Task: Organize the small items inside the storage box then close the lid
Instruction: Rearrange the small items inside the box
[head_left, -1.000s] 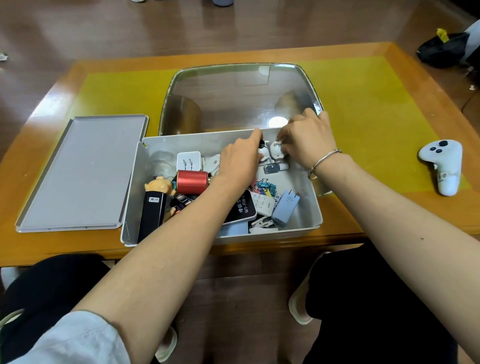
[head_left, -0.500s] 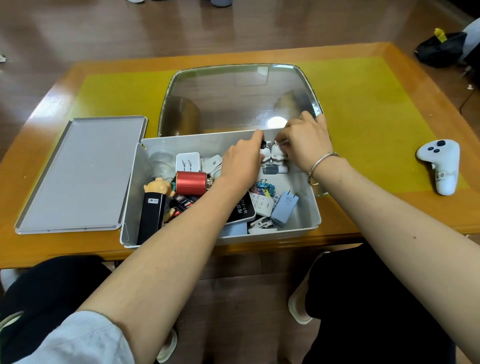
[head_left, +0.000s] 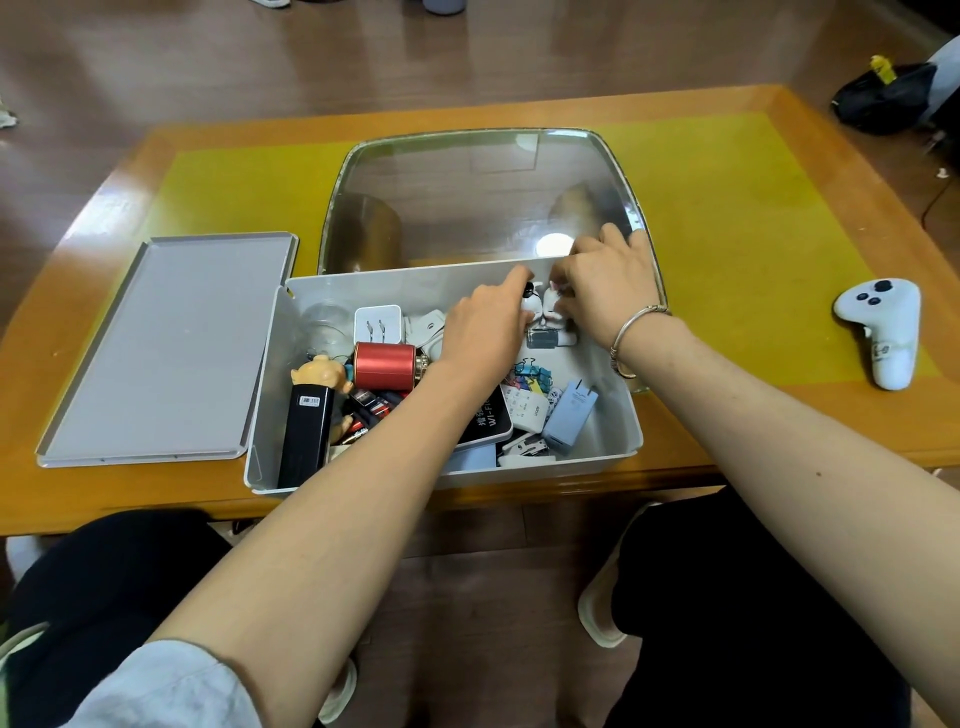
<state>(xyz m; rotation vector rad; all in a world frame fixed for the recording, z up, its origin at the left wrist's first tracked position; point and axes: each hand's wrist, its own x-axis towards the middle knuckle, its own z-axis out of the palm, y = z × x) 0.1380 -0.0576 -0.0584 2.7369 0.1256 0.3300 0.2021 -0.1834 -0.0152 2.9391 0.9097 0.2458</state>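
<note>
A grey storage box (head_left: 270, 374) sits at the table's near edge, full of small items: a red spool (head_left: 384, 366), a white plug (head_left: 378, 325), a pig figure (head_left: 319, 373), a black power bank (head_left: 305, 441), a blue charger (head_left: 569, 413), coloured clips (head_left: 532, 373). Its grey lid (head_left: 161, 348) lies flat to the left. Both hands reach into the box's far right corner. My left hand (head_left: 480, 332) pinches a small white figurine with a black head (head_left: 531, 304). My right hand (head_left: 608, 291) holds a second white figurine (head_left: 550, 301) beside it.
A clear glass tray (head_left: 483, 197) lies just behind the box on the yellow mat (head_left: 753, 234). A white game controller (head_left: 883, 330) rests on the table at the right. A black bag (head_left: 883, 98) sits on the floor at the far right.
Both hands have stayed in the far right corner of the box with the two figurines, shifting only slightly toward the back wall.
</note>
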